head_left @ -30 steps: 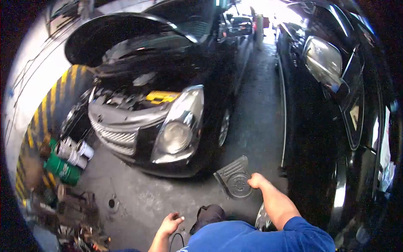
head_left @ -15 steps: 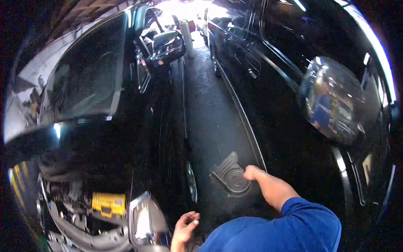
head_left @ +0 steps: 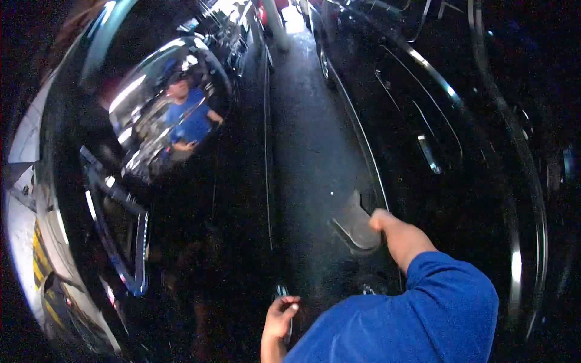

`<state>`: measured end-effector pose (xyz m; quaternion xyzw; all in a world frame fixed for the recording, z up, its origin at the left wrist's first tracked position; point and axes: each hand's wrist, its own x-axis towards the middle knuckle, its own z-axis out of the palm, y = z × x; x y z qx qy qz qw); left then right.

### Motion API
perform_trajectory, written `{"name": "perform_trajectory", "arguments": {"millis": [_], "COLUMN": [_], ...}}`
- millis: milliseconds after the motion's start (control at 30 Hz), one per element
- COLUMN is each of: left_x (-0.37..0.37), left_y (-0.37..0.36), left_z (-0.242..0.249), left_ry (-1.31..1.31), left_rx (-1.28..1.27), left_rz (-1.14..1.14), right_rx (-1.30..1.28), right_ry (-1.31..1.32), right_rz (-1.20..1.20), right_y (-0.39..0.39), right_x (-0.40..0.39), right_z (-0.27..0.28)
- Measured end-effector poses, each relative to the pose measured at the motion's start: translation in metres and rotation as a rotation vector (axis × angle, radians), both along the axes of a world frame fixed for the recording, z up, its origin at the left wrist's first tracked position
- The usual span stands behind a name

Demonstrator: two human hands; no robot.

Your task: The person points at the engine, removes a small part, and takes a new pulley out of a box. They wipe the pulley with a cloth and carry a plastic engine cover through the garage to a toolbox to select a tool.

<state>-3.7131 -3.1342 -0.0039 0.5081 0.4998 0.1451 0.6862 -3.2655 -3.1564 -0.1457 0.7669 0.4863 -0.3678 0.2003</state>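
My right hand point(head_left: 382, 219) grips the edge of a dark grey moulded cover point(head_left: 356, 228) with a rounded end and a tapering part. The cover hangs over the floor between two dark vehicles and is blurred by motion. At the bottom centre, my left hand point(head_left: 280, 319) is raised with its fingers loosely bent and the thumb apart. Nothing shows in it, and it is beside the left vehicle's dark side.
A shiny side mirror point(head_left: 175, 106) juts from the left vehicle, reflecting a person in blue. The right vehicle has a bright door handle point(head_left: 430, 154). Between them runs a narrow strip of dark floor point(head_left: 299, 133) towards a pale post point(head_left: 275, 24).
My view has moved forward along the gap; the open engine bay at left has left the frame. The cover, still in my right hand, has shifted slightly up and right in view.
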Motion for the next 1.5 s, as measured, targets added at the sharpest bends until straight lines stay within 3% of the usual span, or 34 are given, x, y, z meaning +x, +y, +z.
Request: {"name": "perform_trajectory", "arguments": {"millis": [33,100,167,233,300,400,500,533,567,633,733,867,967,1100,1233,1300,1400,1500], "left_x": [0.024,0.046,0.089,0.132,0.186,0.261,0.334,0.358,0.386,0.420,0.501,0.603,0.709,0.852,0.952,0.949,1.023,1.105], "left_y": [0.017,0.054,0.095,0.139,0.186,0.262,0.356,0.383,0.407,0.456,0.546,0.685,0.785,0.910,1.017,1.034,1.118,1.222], "left_z": [0.013,0.015,0.026,0.022,0.013,-0.010,-0.034,-0.028,-0.015,0.011,0.042,0.013,-0.002,0.011,0.035,0.018,0.000,-0.002], "left_ry": [-0.015,-0.119,-0.048,-0.027,-0.006,-0.100,-0.085,-0.074,-0.061,-0.083,-0.076,0.057,0.068,0.046,0.059,0.034,0.130,0.062], "left_rx": [-0.026,-0.032,-0.022,0.058,0.044,0.060,0.053,0.059,0.070,-0.025,-0.027,0.110,0.195,0.167,0.138,0.150,0.191,0.105], "left_rz": [0.008,0.014,0.039,0.005,0.009,0.019,0.058,0.070,0.082,0.115,0.074,-0.083,-0.093,-0.020,0.015,0.013,0.033,0.100], "right_rx": [-0.037,0.245,0.152,0.216,0.285,0.310,0.439,0.389,0.256,0.503,0.591,0.757,0.776,0.714,0.768,0.830,0.812,0.828], "right_ry": [0.024,-0.067,0.020,-0.017,0.080,0.169,0.085,0.194,0.055,0.333,0.591,0.556,0.620,0.622,0.625,0.650,0.717,0.697], "right_rz": [0.242,-0.369,-0.206,-0.059,-0.403,-0.274,-0.269,-0.171,0.566,-0.486,-0.652,-0.595,-0.622,-0.633,-0.617,-0.571,-0.579,-0.546], "right_y": [0.038,0.095,0.170,0.237,0.315,0.414,0.504,0.525,0.565,0.580,0.638,0.725,0.806,0.936,1.069,1.094,1.186,1.288], "right_x": [0.034,0.069,0.108,0.138,0.178,0.234,0.300,0.330,0.374,0.409,0.504,0.609,0.695,0.818,0.932,0.941,1.019,1.085], "right_z": [-0.024,-0.041,-0.012,0.019,0.009,0.027,0.020,0.033,0.010,0.034,0.040,0.075,0.051,0.069,0.061,0.068,0.068,0.056]}}
